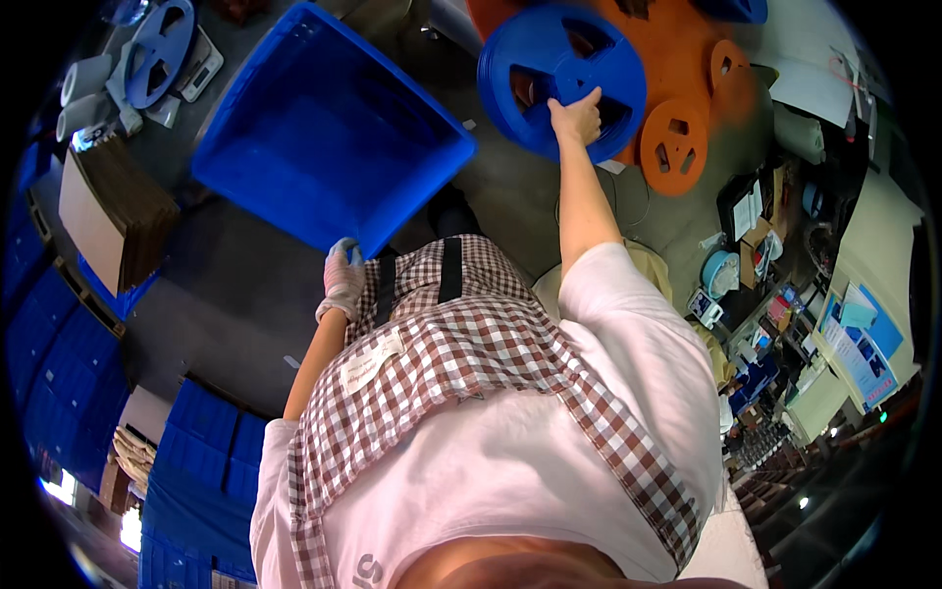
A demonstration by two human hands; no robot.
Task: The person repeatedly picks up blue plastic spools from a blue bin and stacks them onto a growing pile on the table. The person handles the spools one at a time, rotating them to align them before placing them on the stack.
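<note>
My right hand is bare and closed over the lower part of a blue plastic reel. Some of its fingers pass out of sight at one of the reel's cut-out openings. Several rims show along the reel's left edge, like a stack of reels. My left hand, in a pale glove, is closed at the near corner of a large blue bin. Its fingertips are partly hidden against the rim. Inside, the bin shows bare blue walls and a bare bottom.
Orange reels lie on and beside an orange surface at the far right. Flat cardboard is stacked on the left, below another blue reel and white rolls. Stacked blue crates stand at the lower left.
</note>
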